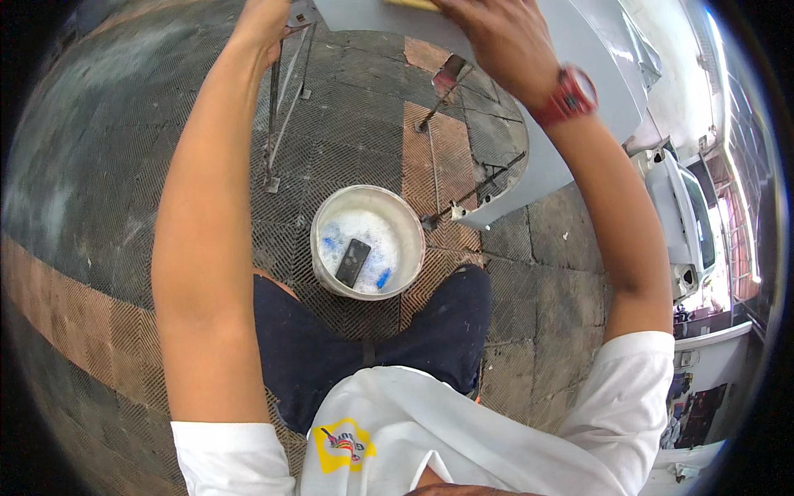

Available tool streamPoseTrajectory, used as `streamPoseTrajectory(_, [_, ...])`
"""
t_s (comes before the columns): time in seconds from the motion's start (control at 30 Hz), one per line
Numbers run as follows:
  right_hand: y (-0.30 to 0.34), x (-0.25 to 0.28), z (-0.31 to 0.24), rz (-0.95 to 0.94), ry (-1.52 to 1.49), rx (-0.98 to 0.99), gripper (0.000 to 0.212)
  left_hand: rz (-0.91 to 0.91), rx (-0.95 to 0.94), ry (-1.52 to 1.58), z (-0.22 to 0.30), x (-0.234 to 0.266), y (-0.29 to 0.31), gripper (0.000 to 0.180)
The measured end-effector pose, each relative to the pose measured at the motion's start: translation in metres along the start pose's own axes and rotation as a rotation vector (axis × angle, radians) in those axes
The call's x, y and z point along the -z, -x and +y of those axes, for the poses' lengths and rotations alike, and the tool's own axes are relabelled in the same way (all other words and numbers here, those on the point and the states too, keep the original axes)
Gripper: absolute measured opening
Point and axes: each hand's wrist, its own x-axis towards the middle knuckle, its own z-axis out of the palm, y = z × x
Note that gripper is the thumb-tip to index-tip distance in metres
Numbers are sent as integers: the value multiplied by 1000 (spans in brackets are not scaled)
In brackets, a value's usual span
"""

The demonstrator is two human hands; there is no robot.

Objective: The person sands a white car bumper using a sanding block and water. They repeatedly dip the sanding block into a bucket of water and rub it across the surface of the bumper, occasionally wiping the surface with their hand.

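Note:
A pale grey car fender [554,165] with a curved wheel-arch cutout lies across a metal stand [281,107] ahead of me. My left hand [263,31] is at the fender's far left corner with its fingers curled at the edge; the top of the picture cuts part of it off. On the fender's upper surface, my right hand [504,45] presses a yellow pad [411,3], of which only a strip shows. That hand is slightly blurred, and a red watch [571,95] is on its wrist.
Between my knees and the stand sits a white bucket [321,256] of sudsy water, holding a dark block [353,263] and a small blue piece [384,278]. The floor [356,124] has ribbed tiles. A white car body part [674,223] stands at the right.

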Motion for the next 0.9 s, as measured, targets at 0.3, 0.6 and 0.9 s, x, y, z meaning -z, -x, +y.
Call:
streamPoseTrajectory(0.3, [-35, 9, 16, 47, -89, -34, 46, 22, 4, -18, 13, -10, 9, 51])
streamPoseTrajectory(0.6, [2, 12, 40, 28, -90, -5, 49, 103, -3, -22, 3, -21, 6, 48])
streamPoseTrajectory(0.9, [56, 28, 37, -43, -47, -31, 46, -41, 36, 60, -36, 10, -35, 57])
